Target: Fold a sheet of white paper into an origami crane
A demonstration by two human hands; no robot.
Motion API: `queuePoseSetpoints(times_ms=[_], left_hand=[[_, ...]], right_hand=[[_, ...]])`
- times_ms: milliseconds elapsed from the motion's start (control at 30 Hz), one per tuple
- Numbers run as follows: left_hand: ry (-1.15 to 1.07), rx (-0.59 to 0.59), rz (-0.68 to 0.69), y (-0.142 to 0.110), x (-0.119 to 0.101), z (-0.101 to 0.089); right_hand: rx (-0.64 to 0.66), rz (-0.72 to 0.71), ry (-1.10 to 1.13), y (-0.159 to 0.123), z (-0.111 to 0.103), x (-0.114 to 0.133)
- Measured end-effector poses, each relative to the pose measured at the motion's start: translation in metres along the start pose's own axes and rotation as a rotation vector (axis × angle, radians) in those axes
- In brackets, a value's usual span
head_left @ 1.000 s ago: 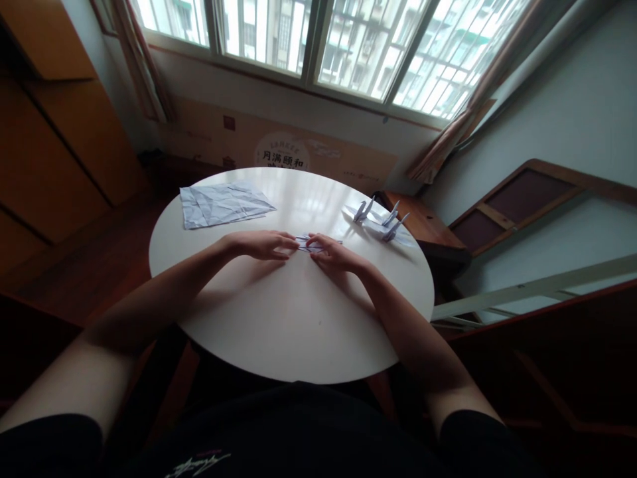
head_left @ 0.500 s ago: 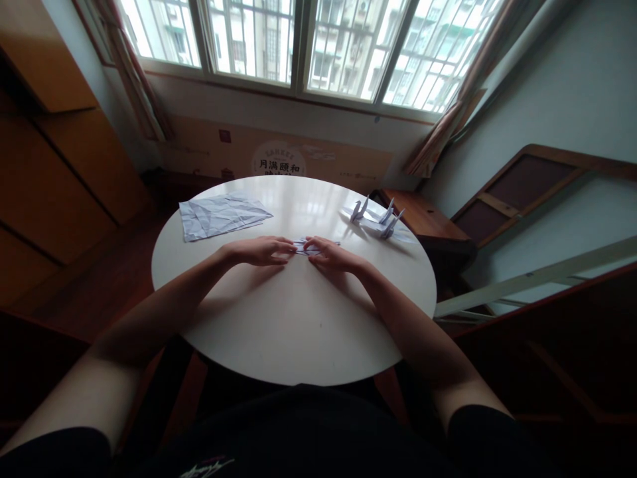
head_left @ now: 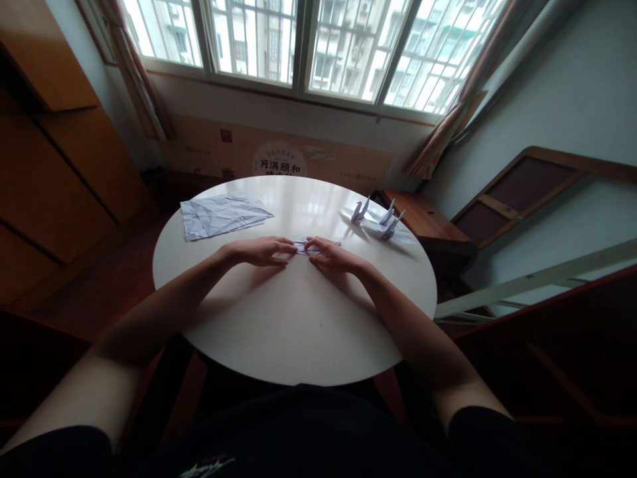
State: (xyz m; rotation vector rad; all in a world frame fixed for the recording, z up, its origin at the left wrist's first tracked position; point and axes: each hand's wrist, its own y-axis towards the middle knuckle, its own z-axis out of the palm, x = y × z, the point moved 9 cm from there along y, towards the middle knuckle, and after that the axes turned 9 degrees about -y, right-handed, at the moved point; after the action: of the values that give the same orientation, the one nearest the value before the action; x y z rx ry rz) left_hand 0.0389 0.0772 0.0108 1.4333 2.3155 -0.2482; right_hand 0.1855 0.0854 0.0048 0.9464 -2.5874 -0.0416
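A small folded piece of white paper lies on the round white table, between my two hands. My left hand reaches in from the left, its fingertips closed against the paper's left end. From the other side, my right hand bends its thumb and fingers over the paper and covers much of it. Only thin strips of the folds show, so their shape is hard to make out.
Creased paper sheets lie at the table's far left. Several folded paper cranes stand at the far right. Behind the table's right edge is a wooden stool or cabinet. A barred window spans the back wall.
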Motion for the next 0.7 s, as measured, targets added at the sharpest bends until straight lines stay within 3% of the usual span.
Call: queuePoseSetpoints(times_ms=[700], left_hand=[[-0.003, 0.010, -0.009, -0.0010, 0.0031, 0.0015]], right_hand=[[-0.004, -0.012, -0.009, 0.0001, 0.0002, -0.0001]])
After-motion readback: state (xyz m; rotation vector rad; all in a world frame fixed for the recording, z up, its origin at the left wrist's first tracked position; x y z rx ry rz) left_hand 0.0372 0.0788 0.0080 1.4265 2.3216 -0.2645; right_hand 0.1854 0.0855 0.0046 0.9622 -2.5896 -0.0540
